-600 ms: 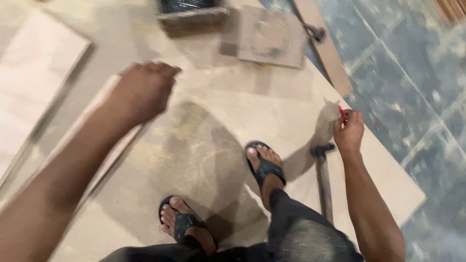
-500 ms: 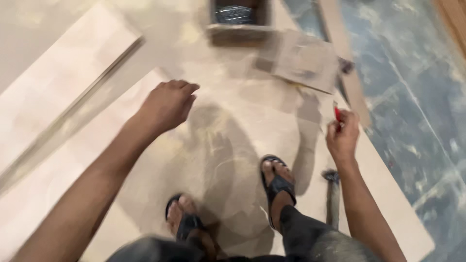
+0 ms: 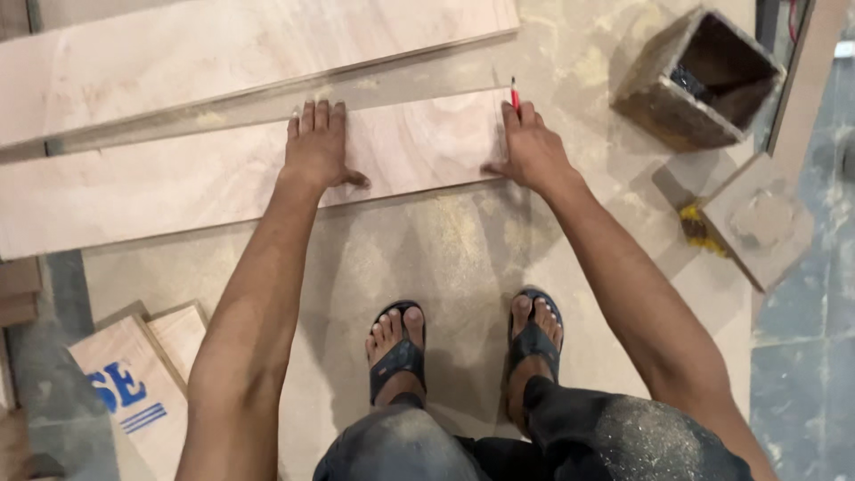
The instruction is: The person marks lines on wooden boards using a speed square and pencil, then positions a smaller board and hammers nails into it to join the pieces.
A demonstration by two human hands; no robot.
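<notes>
Left hand (image 3: 319, 147) lies flat, fingers spread, on the plywood strip (image 3: 178, 191); right hand (image 3: 532, 147) presses its end, pinching a red pencil (image 3: 514, 93) (tip up); strip runs left-right on the floor

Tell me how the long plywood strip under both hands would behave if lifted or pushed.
The plywood strip looks thin and long, so it would probably flex if lifted from one end. Lying flat on a dusty board, it would likely slide easily. The left hand and right hand, which holds a red pencil, press flat, probably steadying it.
</notes>
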